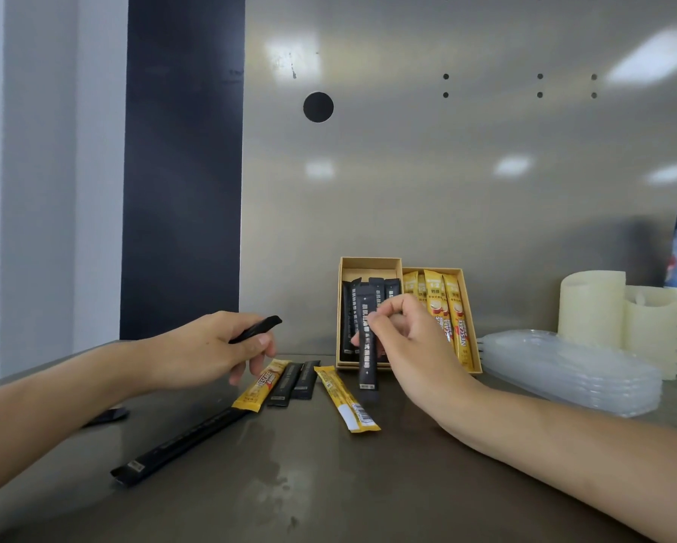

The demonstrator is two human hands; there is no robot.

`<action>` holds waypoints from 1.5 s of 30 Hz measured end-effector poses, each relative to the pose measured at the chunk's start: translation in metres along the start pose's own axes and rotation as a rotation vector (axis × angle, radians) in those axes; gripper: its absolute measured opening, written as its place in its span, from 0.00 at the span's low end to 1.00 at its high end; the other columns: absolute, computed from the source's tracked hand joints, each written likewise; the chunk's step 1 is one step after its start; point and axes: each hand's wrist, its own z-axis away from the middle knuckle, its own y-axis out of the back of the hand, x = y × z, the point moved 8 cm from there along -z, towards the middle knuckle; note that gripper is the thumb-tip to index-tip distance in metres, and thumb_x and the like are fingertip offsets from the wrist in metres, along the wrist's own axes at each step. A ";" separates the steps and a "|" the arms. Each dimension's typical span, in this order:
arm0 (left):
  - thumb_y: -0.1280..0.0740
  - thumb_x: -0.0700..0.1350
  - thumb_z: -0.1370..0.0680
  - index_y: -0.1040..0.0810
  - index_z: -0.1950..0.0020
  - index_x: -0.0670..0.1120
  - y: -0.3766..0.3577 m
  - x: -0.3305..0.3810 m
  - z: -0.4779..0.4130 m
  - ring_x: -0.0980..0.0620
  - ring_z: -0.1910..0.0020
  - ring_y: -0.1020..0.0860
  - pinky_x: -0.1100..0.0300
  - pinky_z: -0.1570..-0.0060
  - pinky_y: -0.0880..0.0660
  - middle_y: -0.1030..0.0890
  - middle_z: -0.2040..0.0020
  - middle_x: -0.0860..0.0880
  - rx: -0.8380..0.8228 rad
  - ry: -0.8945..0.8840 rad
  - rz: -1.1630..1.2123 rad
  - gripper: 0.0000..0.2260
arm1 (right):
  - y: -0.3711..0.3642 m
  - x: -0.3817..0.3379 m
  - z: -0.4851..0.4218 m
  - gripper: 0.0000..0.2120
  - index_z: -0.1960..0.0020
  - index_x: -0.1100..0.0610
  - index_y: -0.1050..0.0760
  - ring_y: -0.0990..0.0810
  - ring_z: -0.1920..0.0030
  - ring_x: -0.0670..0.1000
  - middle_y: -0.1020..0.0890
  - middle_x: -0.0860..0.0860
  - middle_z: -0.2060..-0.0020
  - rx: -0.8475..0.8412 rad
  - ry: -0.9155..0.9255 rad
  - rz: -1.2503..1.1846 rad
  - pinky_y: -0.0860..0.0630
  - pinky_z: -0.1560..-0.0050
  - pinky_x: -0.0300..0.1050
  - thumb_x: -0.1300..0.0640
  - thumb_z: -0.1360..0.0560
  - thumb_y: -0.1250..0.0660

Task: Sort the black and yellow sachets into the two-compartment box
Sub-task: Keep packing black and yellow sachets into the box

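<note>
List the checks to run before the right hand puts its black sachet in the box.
1. Right hand grips the upright black sachet: ok.
2. Left compartment holds only black sachets: ok.
3. Right compartment holds only yellow sachets: ok.
4. Room left among the black sachets: cannot tell.
5. Left hand holds the second black sachet away from the box: ok.
6. Sorting finished: not ok; a loose yellow sachet and others lie on the table.
</note>
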 end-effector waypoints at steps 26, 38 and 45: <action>0.41 0.46 0.14 0.21 0.51 0.50 0.001 -0.012 -0.003 0.56 0.67 0.22 0.56 0.53 0.22 0.17 0.62 0.54 0.002 -0.005 -0.032 0.11 | 0.014 0.012 -0.009 0.09 0.41 0.49 0.25 0.17 0.54 0.49 0.14 0.49 0.61 -0.047 0.091 0.249 0.25 0.58 0.31 0.48 0.17 0.40; 0.41 0.46 0.14 0.21 0.52 0.51 0.001 -0.013 -0.003 0.55 0.67 0.22 0.52 0.51 0.21 0.17 0.62 0.54 -0.010 -0.008 -0.062 0.11 | 0.009 0.020 -0.008 0.22 0.56 0.53 0.24 0.26 0.71 0.42 0.23 0.45 0.71 -0.080 -0.016 0.344 0.31 0.65 0.35 0.41 0.16 0.49; 0.41 0.46 0.14 0.21 0.52 0.51 0.001 -0.012 -0.004 0.55 0.67 0.22 0.53 0.52 0.21 0.18 0.63 0.55 -0.010 -0.016 -0.068 0.11 | 0.005 0.027 -0.007 0.14 0.42 0.51 0.21 0.20 0.73 0.52 0.17 0.50 0.65 -0.164 -0.055 0.348 0.23 0.67 0.39 0.45 0.16 0.42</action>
